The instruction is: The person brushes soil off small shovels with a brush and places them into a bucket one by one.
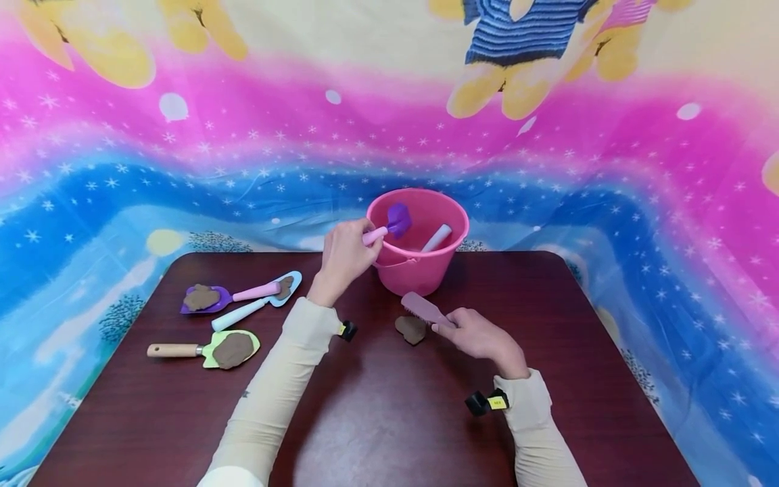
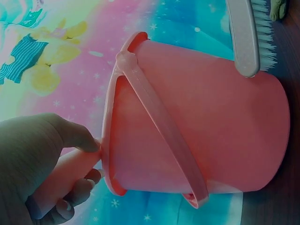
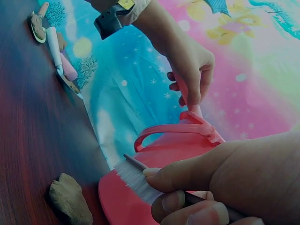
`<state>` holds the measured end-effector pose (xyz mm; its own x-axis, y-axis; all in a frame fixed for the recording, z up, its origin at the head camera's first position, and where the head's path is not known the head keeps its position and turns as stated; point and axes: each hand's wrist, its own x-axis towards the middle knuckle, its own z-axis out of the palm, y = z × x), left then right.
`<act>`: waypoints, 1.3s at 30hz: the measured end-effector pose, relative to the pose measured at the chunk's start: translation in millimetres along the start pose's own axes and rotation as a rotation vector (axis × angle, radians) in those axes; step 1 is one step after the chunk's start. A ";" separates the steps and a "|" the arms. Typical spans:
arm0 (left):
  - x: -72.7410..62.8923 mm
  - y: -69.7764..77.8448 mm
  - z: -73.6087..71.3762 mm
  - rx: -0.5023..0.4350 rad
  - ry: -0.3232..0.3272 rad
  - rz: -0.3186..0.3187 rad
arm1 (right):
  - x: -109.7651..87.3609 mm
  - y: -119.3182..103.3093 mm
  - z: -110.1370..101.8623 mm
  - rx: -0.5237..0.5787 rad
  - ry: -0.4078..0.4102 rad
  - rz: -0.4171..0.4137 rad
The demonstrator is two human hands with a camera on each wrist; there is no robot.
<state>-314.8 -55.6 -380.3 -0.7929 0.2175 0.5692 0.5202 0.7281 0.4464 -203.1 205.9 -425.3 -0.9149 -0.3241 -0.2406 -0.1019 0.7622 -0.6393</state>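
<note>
Left hand [image 1: 347, 257]: I see its thumb and fingers pinching the pink handle of the purple tool [image 1: 399, 220], at the left side of the bucket [image 1: 420, 274].
Purple tool: its head is over the bucket's mouth; from my views I can't tell whether its handle touches the rim.
Bucket: pink, upright at the far middle of the worktop [image 1: 377, 439], its bail lying down along the outer wall. I see a pale stick [image 1: 437, 238] slanting inside.
Right hand [image 1: 481, 335]: thumb and fingers pinch the brush [image 1: 422, 309] by its handle.
Brush: raised just in front of the bucket, head pointing left and far, pale bristles facing down.
Lump [image 1: 411, 329]: brown, on the worktop at the bucket's near side, close to the brush.
Purple scoop [image 1: 222, 297]: far left, carrying brown stuff, its pink handle reaching right across the blue scoop [image 1: 295, 280].
Blue scoop: blade to the far right, pale handle to the near left, brown stuff on it too.
Green scoop [image 1: 210, 355]: nearer on the left, wooden handle pointing left, brown stuff on the blade.
Backdrop [image 1: 341, 149]: I see colourful cloth behind the worktop.
</note>
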 end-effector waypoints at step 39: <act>28.5 11.0 17.5 -0.030 0.053 -0.046 | 0.2 1.4 2.7 0.014 -0.004 0.022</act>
<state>-337.2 -30.0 -371.3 -0.7990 0.1490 0.5825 0.4933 0.7164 0.4934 -202.4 205.4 -428.1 -0.9153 -0.3099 -0.2573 -0.0768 0.7612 -0.6439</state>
